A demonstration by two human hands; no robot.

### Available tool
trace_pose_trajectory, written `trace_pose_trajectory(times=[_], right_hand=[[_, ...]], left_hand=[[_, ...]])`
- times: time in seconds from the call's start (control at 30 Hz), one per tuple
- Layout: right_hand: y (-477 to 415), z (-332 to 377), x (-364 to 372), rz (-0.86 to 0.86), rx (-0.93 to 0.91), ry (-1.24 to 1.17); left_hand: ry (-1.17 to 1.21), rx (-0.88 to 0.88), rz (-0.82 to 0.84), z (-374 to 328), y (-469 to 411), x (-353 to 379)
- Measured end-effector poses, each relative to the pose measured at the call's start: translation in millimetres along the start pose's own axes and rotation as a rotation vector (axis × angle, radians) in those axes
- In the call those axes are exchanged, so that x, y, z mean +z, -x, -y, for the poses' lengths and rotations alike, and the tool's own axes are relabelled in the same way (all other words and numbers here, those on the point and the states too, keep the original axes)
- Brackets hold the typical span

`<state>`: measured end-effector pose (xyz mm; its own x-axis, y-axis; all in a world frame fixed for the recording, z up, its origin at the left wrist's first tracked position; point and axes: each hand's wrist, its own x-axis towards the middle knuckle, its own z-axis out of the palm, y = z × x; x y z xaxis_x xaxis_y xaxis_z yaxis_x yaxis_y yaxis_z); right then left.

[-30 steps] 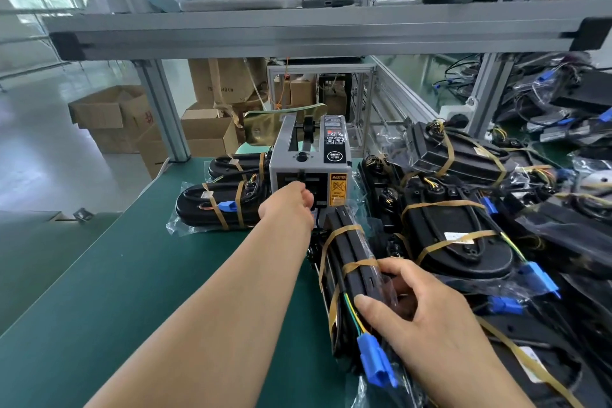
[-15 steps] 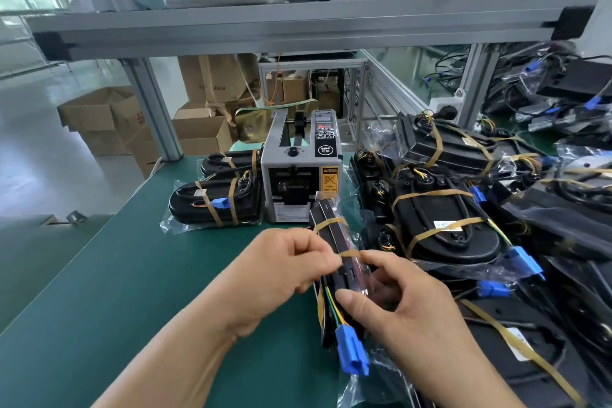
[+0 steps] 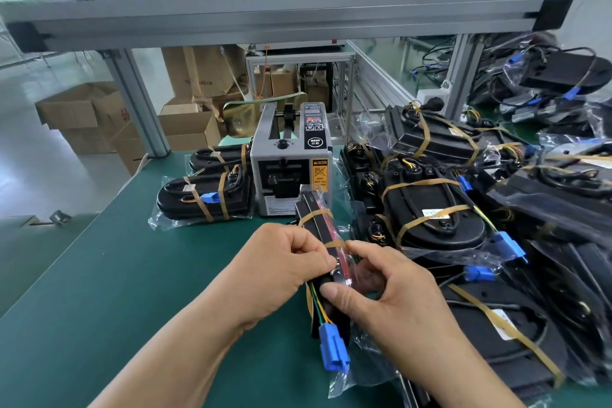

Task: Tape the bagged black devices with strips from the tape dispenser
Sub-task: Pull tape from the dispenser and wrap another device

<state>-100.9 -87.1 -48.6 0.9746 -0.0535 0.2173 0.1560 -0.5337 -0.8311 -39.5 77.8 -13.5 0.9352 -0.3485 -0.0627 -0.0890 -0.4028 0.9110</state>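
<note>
Amber in colour, the tape strip (image 3: 335, 244) lay across the top edge of the bagged black device (image 3: 317, 223). The device stood on its narrow side just below the middle of the frame, its far end close in front of the grey tape dispenser (image 3: 291, 161).

The left hand (image 3: 281, 270) came in from the lower left with the forearm angled up toward the centre. Its fingers were curled tight, and thumb and forefinger pinched the left end of the strip against the device's side. The right hand (image 3: 394, 298) reached in from the lower right and gripped the device. Its thumb lay flat against the near end, the forefinger arched over the top to the strip's right end, and the other fingers curled round the far side under the clear bag.

A second amber band already circled the device farther up. From its near end, coloured wires ran down to a blue connector (image 3: 334, 346) over the green mat (image 3: 99, 275).

Left of the dispenser lay two taped devices (image 3: 205, 199). A pile of bagged devices (image 3: 430, 212) filled the right of the frame. Cardboard boxes (image 3: 185, 124) stood on the floor behind, at upper left.
</note>
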Motion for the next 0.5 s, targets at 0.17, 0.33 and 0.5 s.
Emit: trace_pose_trajectory(times=[0.17,0.33,0.5], right_hand=[[0.8,-0.3,-1.1,-0.01,-0.026,0.031],[0.6,-0.6,-0.1,-0.014,-0.027,0.054],[0.5,-1.1,-0.1,-0.014,-0.03,0.065]], left_hand=[[0.008,-0.002,-0.038,2.7,0.1,4.1],[0.019,-0.013,-0.073,4.8,0.7,7.0],[-0.005,0.0,-0.087,6.1,0.7,8.4]])
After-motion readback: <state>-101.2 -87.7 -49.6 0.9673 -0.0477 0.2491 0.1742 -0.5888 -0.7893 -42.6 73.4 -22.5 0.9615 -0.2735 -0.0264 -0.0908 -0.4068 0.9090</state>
